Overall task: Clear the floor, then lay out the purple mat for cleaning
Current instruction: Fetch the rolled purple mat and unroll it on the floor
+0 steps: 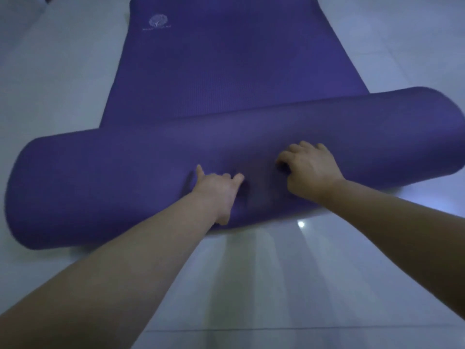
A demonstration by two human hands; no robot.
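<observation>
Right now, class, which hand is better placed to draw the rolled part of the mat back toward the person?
Probably the right hand: it sits higher on the roll, fingers curled onto it. The left hand is low on the near side.

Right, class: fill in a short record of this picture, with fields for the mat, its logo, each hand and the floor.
mat: purple mat, partly unrolled, far part lying flat
rolled part: thick roll lying crosswise, nearest the person
logo: pale round emblem near the flat part's far left corner
left hand: on the roll, fingers curled into it
right hand: on the roll, fingers curled into it
floor: pale glossy tiles
</observation>
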